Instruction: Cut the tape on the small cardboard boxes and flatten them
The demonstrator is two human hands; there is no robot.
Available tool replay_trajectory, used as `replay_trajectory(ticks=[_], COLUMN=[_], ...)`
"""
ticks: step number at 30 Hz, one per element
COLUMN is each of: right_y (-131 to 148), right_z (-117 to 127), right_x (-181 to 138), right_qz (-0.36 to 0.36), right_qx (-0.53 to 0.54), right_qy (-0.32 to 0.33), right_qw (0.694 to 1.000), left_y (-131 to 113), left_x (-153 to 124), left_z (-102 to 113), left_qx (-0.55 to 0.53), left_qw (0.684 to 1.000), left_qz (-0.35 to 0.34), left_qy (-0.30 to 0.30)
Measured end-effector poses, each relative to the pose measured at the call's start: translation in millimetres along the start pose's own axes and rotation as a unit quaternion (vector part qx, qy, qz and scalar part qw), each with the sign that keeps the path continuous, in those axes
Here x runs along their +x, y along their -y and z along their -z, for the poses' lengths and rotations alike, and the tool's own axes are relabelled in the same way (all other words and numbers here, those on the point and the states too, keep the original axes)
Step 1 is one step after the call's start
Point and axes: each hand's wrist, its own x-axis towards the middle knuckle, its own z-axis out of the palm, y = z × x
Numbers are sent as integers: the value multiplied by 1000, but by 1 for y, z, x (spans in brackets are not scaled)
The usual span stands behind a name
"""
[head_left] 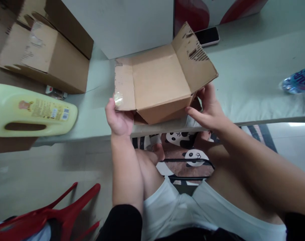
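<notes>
A brown cardboard box [159, 77] is held tilted at the front edge of the table, its side flaps folded outward. Torn patches and dark stripes mark the flaps, and a bit of clear tape clings to the left one. My left hand [121, 118] grips the lower corner of the left flap, thumb on top and fingers hidden beneath. On the other side, my right hand [205, 107] is closed around the box's right front corner, thumb against the front panel.
Several cardboard boxes [69, 60] and a pale yellow jug [54, 113] stand at left. Behind are a white box [132, 26] and a phone [209, 36]. A plastic bottle [298, 80] lies right on the table [242, 70]. A red chair [67, 214] stands lower left.
</notes>
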Motion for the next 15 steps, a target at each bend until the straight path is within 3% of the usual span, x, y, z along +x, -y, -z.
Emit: replay_trajectory(ticks=[3,7,11,15], right_y=[2,19,34,31], right_z=[3,6,8,10], right_x=[-2,-2,0,1], right_qz=[-38,-104,-190,-272], right_qx=[-60,-122,-14,80], right_qy=[-24,-102,-128,-163], right_qw=[997,982,973,945], left_y=[-2,-2,0,1], left_x=[-2,-2,-4,-7], left_z=[-5,-8,-8,-4], left_qx=[-16,2,50,100], left_qw=[1000,999,998,991], left_qz=[4,34,46,86], left_qy=[7,0,0,-12])
